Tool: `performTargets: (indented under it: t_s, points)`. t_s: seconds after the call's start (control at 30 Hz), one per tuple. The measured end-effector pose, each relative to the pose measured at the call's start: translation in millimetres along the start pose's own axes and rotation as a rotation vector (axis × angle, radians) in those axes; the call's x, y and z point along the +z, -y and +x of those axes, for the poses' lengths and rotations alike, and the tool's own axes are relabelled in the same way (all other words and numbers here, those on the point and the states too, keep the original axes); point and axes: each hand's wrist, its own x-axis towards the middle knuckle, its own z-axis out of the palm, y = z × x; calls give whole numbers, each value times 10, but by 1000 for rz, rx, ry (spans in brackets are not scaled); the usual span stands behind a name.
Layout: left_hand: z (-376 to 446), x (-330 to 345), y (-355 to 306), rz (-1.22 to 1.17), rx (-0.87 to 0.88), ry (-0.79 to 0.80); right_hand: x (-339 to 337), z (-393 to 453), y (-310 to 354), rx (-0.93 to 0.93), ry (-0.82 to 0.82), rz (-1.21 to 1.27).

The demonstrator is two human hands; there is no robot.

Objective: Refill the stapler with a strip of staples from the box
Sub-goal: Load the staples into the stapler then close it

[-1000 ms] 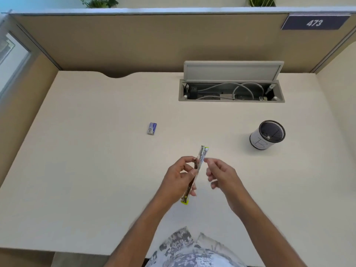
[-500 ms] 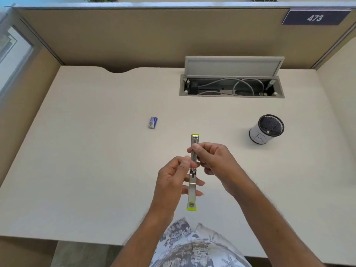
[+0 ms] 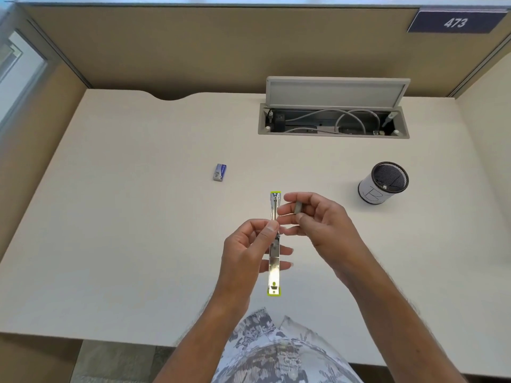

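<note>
A slim metal stapler (image 3: pixel 274 268) with lime-green ends is swung fully open into one long line above the desk. My left hand (image 3: pixel 249 250) pinches it at its hinge, thumb and forefinger on the middle. My right hand (image 3: pixel 318 219) hovers just right of the stapler's far half and holds a short grey strip of staples (image 3: pixel 298 207) between thumb and fingers. The small blue staple box (image 3: pixel 220 172) lies on the desk, up and to the left of both hands.
A black mesh pen cup (image 3: pixel 383 182) with a white sleeve stands to the right. An open cable hatch (image 3: pixel 333 121) with wires is set in the back of the cream desk (image 3: pixel 124 244). Cubicle walls surround it.
The stapler went from tilted and partly folded to fully opened in a straight line. My right hand came off the stapler's far end and now sits beside it with the staple strip.
</note>
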Motion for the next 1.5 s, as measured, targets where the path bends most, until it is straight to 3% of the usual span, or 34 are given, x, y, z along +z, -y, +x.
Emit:
performTargets:
  t_s: [0.37,1.0,1.3,1.5]
  points:
    - [5,-21,40,4,16,-17,25,-55,69,-88,22,-6]
    - [5,-22,54,26,32,-20,-6,-76,15,-85,9,157]
    - [-3,-22,42,20,30,-16,14,-68,-30,-139,-112,-127]
    - [-24,-6,37,20,39,-16,60,-74,-84,-269,-206,-489]
